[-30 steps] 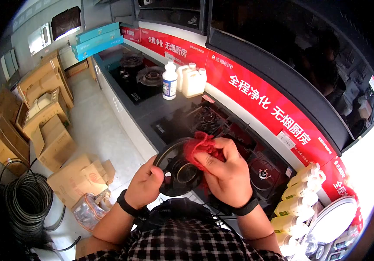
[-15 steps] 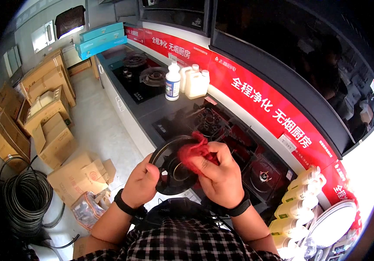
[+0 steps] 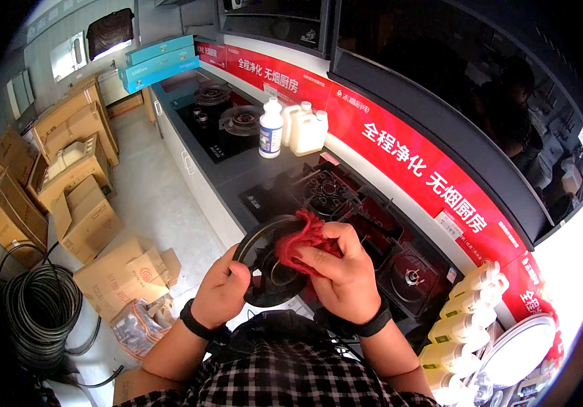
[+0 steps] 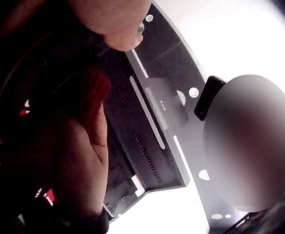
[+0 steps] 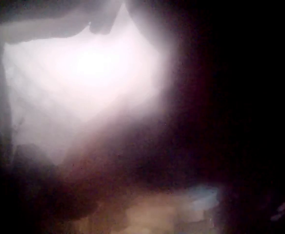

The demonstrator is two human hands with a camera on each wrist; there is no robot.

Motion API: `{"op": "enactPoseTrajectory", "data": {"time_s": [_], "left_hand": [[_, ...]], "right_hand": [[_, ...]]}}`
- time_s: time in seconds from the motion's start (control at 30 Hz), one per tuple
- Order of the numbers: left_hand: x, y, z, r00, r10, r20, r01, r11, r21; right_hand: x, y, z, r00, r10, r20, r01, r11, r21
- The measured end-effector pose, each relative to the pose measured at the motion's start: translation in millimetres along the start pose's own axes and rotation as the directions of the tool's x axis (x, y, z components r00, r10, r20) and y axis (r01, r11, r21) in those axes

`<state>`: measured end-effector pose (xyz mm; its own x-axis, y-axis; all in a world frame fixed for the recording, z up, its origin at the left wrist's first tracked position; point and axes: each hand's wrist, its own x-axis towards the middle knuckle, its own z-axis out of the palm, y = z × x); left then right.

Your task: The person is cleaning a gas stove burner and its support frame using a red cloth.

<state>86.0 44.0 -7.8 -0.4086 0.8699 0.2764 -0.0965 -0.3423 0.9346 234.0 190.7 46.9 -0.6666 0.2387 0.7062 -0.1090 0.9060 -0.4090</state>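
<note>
In the head view my left hand point(image 3: 218, 292) grips the left rim of a round black pan support point(image 3: 271, 296), thumb on its upper face. The support is held up in front of my body, above the counter's front edge. My right hand point(image 3: 349, 278) pinches a crumpled red cloth point(image 3: 301, 244) against the right part of the ring, covering some of it. In the left wrist view the cloth point(image 4: 91, 97) shows dark red beside the right hand point(image 4: 81, 165). The right wrist view is too blurred and dark to show the hand's work.
Behind the hands, a black gas hob point(image 3: 373, 224) is set in the counter; one burner point(image 3: 411, 276) has no support. A white bottle point(image 3: 271, 129) and jugs point(image 3: 308, 132) stand farther back. Yellowish jugs point(image 3: 471, 305) line the right. Cardboard boxes point(image 3: 118, 278) and coiled hose point(image 3: 40, 319) lie left.
The right hand and red cloth have shifted slightly left and inward over the ring. The left hand keeps its hold on the pan support, and the head view has turned a little.
</note>
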Motion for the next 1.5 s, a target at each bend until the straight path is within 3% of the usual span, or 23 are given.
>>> {"op": "enactPoseTrajectory", "data": {"time_s": [0.2, 0.3, 0.4, 0.5, 0.53, 0.67, 0.8, 0.93, 1.2, 1.3, 1.33, 1.43, 1.5], "left_hand": [[0.3, 4.1, 4.7, 0.999, 0.042, -0.003, -0.042, 0.999, 0.000], [-1.2, 2.6, 1.2, 0.999, 0.040, 0.013, -0.040, 0.999, 0.021], [-2.4, -1.2, 1.8, 0.996, 0.085, 0.020, -0.086, 0.995, 0.052], [3.3, 8.9, 7.4, 0.978, 0.201, 0.058, -0.208, 0.959, 0.190], [5.1, 9.9, 7.8, 0.964, 0.257, 0.066, -0.265, 0.924, 0.274], [9.1, 20.9, 12.7, 0.940, 0.321, 0.112, -0.334, 0.810, 0.482], [13.1, 25.0, 15.6, 0.920, 0.338, 0.201, -0.386, 0.681, 0.623], [16.8, 16.1, 9.9, 0.903, 0.328, 0.276, -0.423, 0.580, 0.696], [15.1, 22.2, 6.1, 0.893, 0.329, 0.308, -0.450, 0.607, 0.655], [13.5, 22.2, 5.6, 0.897, 0.347, 0.274, -0.442, 0.722, 0.533], [13.9, 22.2, 5.6, 0.884, 0.369, 0.288, -0.468, 0.709, 0.528], [12.7, 22.6, 7.9, 0.882, 0.406, 0.240, -0.472, 0.739, 0.480], [13.1, 19.1, 8.5, 0.889, 0.410, 0.203, -0.457, 0.774, 0.438]], "right_hand": [[-1.2, -8.0, 3.4, 1.000, 0.002, -0.007, -0.003, 0.984, -0.178], [-1.7, -8.3, 5.5, 1.000, -0.016, -0.015, 0.013, 0.989, -0.150], [-2.0, -4.5, -0.3, 0.997, -0.045, 0.063, 0.050, 0.996, -0.075], [-6.6, 5.2, 0.7, 0.997, 0.069, 0.042, -0.077, 0.972, 0.222], [-5.0, 7.0, 0.2, 0.999, -0.003, -0.035, 0.013, 0.950, 0.313], [-7.9, 10.9, 0.5, 0.984, 0.071, -0.162, -0.029, 0.969, 0.245], [-6.9, 3.1, 0.3, 0.994, 0.087, -0.063, -0.078, 0.988, 0.132], [-7.9, -14.9, -4.0, 0.991, -0.123, 0.046, 0.125, 0.991, -0.039], [0.7, 14.6, -3.2, 0.990, 0.099, -0.100, -0.103, 0.994, -0.037], [-0.7, 22.7, -4.6, 0.986, 0.155, -0.061, -0.160, 0.983, -0.095], [-1.5, 23.8, -6.3, 0.983, 0.184, -0.026, -0.186, 0.976, -0.114], [-2.7, 26.3, -7.2, 0.982, 0.170, -0.088, -0.178, 0.979, -0.099], [-4.1, 21.7, -4.7, 0.978, 0.111, -0.177, -0.111, 0.994, 0.012]]}}
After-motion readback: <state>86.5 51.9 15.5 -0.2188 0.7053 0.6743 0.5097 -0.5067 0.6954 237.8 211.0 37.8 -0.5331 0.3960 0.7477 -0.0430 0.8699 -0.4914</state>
